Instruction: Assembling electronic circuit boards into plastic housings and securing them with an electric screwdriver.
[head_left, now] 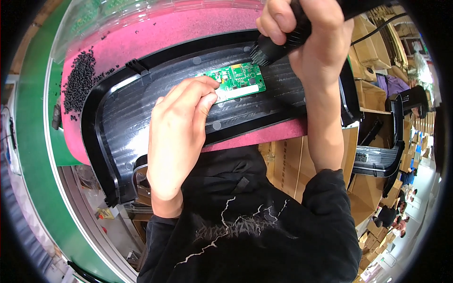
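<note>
A green circuit board [244,80] lies inside a long black plastic housing [155,101], curved and with raised rims. My left hand [181,118] has its fingers bent and pressed together over the board's left end, gripping it there. At the upper right, my right hand [321,47] is wrapped around a black electric screwdriver [288,45]. The tool's ribbed nose points down beside the board's far right corner. Whether its bit touches a screw there is hidden.
The housing rests on a pink mat [207,21] atop a green bench [40,118]. Small black screws [79,87] lie heaped at the mat's left. A clear plastic tray [108,16] stands at the back. At right are cardboard boxes [373,42] and another black housing [377,158].
</note>
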Demonstrator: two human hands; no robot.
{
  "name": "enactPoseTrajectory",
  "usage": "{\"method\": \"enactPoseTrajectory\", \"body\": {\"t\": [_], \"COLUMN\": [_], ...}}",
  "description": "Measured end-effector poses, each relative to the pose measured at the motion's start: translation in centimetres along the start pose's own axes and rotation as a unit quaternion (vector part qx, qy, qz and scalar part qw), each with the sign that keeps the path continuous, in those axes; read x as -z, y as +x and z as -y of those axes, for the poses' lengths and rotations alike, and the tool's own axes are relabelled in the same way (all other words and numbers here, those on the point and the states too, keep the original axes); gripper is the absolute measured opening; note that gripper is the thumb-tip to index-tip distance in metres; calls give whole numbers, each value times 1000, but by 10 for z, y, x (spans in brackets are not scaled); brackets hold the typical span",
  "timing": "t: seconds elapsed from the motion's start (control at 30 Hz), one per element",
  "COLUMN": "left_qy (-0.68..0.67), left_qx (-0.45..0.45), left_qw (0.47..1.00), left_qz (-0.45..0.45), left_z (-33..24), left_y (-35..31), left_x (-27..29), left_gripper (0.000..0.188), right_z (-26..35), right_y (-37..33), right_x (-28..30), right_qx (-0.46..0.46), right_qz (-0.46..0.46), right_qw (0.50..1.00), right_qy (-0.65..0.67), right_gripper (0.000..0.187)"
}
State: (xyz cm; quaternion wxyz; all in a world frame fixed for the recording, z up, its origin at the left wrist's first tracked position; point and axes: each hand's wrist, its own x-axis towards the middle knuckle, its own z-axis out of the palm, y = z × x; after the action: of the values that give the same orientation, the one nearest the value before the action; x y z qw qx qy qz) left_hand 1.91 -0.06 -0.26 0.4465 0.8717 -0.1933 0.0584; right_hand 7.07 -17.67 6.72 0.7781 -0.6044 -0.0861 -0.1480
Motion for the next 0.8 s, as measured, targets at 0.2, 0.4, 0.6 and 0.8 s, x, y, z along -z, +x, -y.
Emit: {"method": "enactPoseTrajectory", "body": {"t": [0.2,0.4,0.6,0.8], "left_qy": [5,-7,44,-29], "left_qx": [0,-9,-69,-42], "left_qw": [1000,1000,992,996], "left_qz": [-3,-13,-95,-80], "left_z": [-4,-1,-2,-18], "left_y": [1,-2,-3,3], "left_x": [1,-1,0,1], "left_gripper": [6,6,10,13], "right_z": [1,-2,1,7], "right_y": [-4,-13,-5,-12], "right_x": [0,0,44,46], "right_qx": [-12,6,136,125], "right_qz": [10,-15,272,277], "right_qw": [1000,999,922,912], "right_qy": [6,44,237,274], "right_gripper": [21,21,48,48]}}
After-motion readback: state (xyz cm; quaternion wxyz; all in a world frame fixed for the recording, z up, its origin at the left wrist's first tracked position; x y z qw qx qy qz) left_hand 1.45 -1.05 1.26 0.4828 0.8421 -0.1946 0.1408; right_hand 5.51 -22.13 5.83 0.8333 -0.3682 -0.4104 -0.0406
